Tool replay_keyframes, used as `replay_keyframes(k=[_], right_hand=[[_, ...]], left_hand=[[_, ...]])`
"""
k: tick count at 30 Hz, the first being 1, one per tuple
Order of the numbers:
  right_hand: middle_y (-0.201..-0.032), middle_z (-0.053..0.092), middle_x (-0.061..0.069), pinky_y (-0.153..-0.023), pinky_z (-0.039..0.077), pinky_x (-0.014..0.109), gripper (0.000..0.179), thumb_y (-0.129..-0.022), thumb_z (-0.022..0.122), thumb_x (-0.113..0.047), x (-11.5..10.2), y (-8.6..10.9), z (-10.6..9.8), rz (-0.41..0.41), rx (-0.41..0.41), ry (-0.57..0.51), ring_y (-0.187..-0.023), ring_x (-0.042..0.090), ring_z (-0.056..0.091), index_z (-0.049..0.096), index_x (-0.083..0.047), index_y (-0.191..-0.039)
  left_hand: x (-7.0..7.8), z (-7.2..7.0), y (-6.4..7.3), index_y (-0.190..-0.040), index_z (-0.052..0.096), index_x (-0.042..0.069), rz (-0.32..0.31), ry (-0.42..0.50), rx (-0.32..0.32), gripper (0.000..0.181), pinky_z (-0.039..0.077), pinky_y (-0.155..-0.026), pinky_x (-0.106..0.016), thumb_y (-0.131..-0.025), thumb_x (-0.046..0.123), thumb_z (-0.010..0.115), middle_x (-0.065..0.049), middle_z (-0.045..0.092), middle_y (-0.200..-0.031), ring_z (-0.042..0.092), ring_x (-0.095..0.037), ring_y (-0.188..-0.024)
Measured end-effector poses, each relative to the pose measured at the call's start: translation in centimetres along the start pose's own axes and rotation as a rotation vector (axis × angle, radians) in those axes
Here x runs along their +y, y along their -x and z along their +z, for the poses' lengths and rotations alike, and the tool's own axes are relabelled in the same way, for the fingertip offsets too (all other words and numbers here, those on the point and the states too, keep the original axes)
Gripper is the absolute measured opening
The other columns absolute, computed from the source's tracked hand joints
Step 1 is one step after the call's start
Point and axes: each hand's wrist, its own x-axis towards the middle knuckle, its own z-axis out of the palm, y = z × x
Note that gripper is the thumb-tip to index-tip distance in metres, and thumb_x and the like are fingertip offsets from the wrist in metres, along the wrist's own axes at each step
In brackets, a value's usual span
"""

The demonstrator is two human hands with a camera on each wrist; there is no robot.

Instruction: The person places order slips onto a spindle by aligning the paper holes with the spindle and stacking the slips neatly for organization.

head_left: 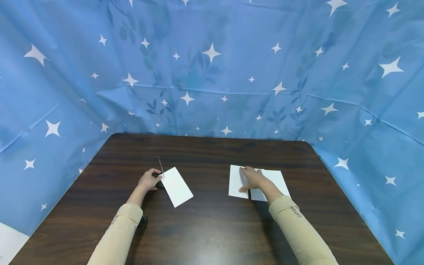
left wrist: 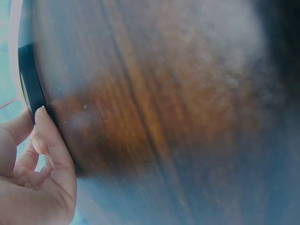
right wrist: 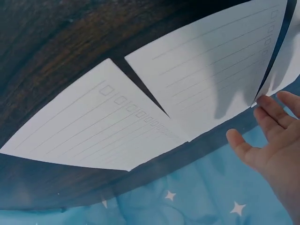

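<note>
My left hand (head_left: 149, 180) pinches the left corner of a white card (head_left: 176, 187) between thumb and forefinger. A thin brown stick (head_left: 161, 165) rises from that corner; its kind is unclear. Beside the fingertips, a flat black strip (left wrist: 31, 79) shows in the left wrist view. My right hand (head_left: 253, 179) hovers over white sheets on the table, its fingers spread. In the right wrist view, ruled lines and small boxes mark the left sheet (right wrist: 93, 122) and the middle sheet (right wrist: 201, 70). Fingertips of that hand are by the gap before a third sheet (right wrist: 287, 56), partly cut off.
The dark wood-grain table (head_left: 212, 224) has rounded far corners. Behind it hangs a blue cloth (head_left: 212, 73) with white stars and leaves. Near the left sleeve lies a small black thing (head_left: 144, 219), partly hidden. A white surface (head_left: 11, 241) shows at lower left.
</note>
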Motion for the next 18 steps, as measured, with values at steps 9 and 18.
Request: replay_keyframes(k=[9, 18], right_hand=[[-0.134, 0.046, 0.021, -0.099, 0.035, 0.064, 0.092, -0.069, 0.083, -0.035, -0.1, -0.5, 0.2, -0.004, 0.042, 0.003, -0.124, 0.038, 0.044, 0.037, 0.000, -0.141], [-0.122, 0.051, 0.020, -0.092, 0.042, 0.057, 0.081, -0.067, 0.084, -0.028, 0.0, 0.5, 1.3, -0.016, 0.142, -0.136, -0.108, 0.036, 0.049, 0.046, -0.004, -0.134]], left_hand=[[0.1, -0.4, -0.1, -0.121, 0.047, -0.005, -0.003, 0.022, 0.000, 0.030, 0.059, -0.061, -0.029, -0.096, 0.012, 0.051, -0.007, 0.041, -0.076, 0.049, -0.014, -0.060], [-0.2, -0.1, -0.1, -0.120, 0.048, -0.005, 0.010, 0.020, -0.006, 0.029, 0.059, -0.059, -0.028, -0.096, 0.013, 0.051, -0.007, 0.042, -0.074, 0.050, -0.013, -0.059]])
